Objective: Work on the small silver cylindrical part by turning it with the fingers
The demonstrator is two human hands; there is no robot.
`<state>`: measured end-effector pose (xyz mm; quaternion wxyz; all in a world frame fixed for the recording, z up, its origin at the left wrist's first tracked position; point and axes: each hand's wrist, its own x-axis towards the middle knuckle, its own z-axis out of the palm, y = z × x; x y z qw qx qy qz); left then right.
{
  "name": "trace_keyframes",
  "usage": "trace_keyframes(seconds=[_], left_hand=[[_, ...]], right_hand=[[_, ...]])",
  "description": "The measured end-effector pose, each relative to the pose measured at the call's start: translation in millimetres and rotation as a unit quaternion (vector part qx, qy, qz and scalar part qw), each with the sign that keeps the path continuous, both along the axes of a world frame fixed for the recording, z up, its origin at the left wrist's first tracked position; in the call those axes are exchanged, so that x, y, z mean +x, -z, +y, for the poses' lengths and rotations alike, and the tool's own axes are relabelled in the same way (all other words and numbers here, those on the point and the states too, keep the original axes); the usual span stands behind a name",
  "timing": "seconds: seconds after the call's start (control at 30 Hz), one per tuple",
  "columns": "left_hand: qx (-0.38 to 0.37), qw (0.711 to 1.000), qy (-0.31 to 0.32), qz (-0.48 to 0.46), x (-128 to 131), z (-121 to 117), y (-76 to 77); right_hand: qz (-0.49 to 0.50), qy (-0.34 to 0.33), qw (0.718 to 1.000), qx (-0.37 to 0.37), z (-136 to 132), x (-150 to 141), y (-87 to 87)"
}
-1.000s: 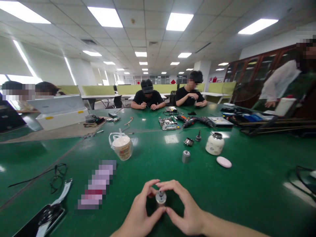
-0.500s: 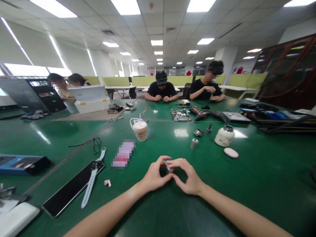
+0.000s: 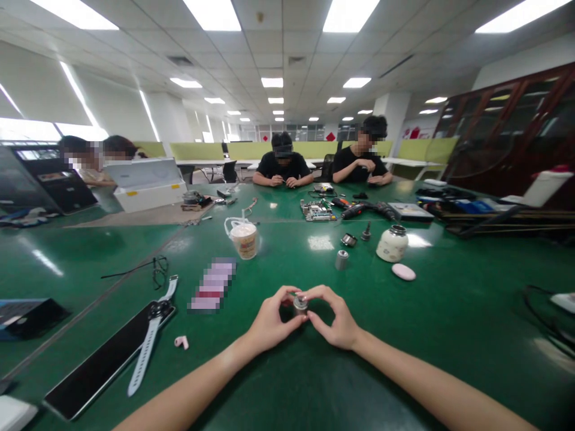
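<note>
Both my hands meet around a small silver metal cylinder [image 3: 300,305] low over the green table. My left hand [image 3: 272,317] grips it from the left, thumb and fingers curved against its side. From the right, my right hand [image 3: 338,317] curls round with its fingertips at the cylinder's top and its thumb by the lower side. The cylinder's upper end shows between the fingertips; fingers hide part of its side. A similar silver cylinder [image 3: 342,260] stands beyond my hands, near a small metal housing [image 3: 348,240] and a dark geared part [image 3: 366,232].
To the right are a cream bottle [image 3: 392,245] and a pink oval lid [image 3: 403,272]. A paper cup [image 3: 245,239], a blurred phone [image 3: 212,285], an earbud [image 3: 181,342] and a watch [image 3: 153,335] on a black tablet [image 3: 101,365] lie left. Two people sit across, by a circuit board [image 3: 318,210].
The view has turned rightward, so the table's things sit further left in it. My hands stay around the cylinder, and more of its upper end shows between the fingers.
</note>
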<state>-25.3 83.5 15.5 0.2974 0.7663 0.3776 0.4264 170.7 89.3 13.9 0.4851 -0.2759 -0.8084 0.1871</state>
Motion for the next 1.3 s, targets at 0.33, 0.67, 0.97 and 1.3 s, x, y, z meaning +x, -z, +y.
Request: trace_keyframes(seconds=[0.33,0.67,0.97,1.3], left_hand=[[-0.024,1.000,-0.017,0.007,1.0,1.4,-3.4],[-0.043,0.999,-0.024,0.023,-0.7,3.7,-1.9],[-0.055,0.998,-0.023,0.029,-1.4,6.1,-3.8],[-0.058,0.998,-0.015,0.026,-1.4,6.7,-2.0]], right_hand=[[0.019,0.052,0.997,-0.060,8.4,-8.7,-13.3],[0.015,0.107,0.989,-0.104,55.6,17.1,-22.0],[-0.065,0.125,0.983,-0.116,86.0,42.0,14.5],[0.003,0.109,0.985,-0.136,54.8,15.4,-20.7]])
